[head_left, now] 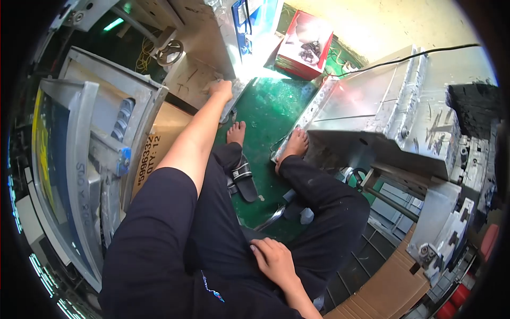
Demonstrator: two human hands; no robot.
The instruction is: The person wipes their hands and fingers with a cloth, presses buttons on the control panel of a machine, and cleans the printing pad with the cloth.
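My left arm stretches forward, and my left hand (220, 90) is at the lower part of a scuffed metal machine panel (194, 80). Its fingers are curled and partly hidden, so what they hold cannot be made out. My right hand (273, 259) lies on the dark trousers (212, 234) at my lap, thumb apart from the fingers, holding nothing. Both feet are bare; beside the left one, a black sandal (245, 182) sits on the green floor (271, 103).
A red box (305, 45) stands ahead near the wall. To the right are a metal machine housing (366, 106) and a cardboard sheet (377, 284). Metal frames (87, 175) and a printed carton (164, 127) stand on the left. A handwheel (170, 53) projects near the panel.
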